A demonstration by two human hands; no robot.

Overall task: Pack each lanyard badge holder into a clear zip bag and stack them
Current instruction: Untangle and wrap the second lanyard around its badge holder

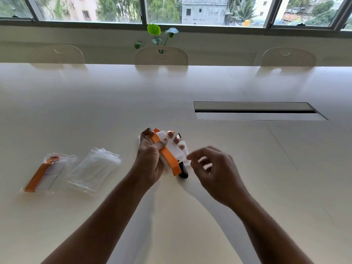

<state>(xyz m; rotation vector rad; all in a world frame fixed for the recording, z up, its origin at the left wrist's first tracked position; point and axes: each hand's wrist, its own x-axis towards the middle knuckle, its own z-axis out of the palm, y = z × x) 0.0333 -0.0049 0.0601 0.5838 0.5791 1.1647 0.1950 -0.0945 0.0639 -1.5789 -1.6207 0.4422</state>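
worktop [190,88]: smooth, off-white, faint satin sheen
lanyard strap [167,156]: orange woven cloth, matt
badge holder [174,147]: translucent whitish plastic
clip [183,171]: black, glossy plastic
zip bags [94,168]: clear, crinkled, shiny plastic film
chairs [162,57]: perforated cream plastic

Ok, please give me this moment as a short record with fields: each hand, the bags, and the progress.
left hand: grips the badge holder, thumb across its orange lanyard
right hand: beside the holder, fingers loosely curled, holding nothing
packed bag: one, orange lanyard inside, far left on the table
empty zip bags: pile, right of the packed bag
progress: one packed; held holder not yet bagged
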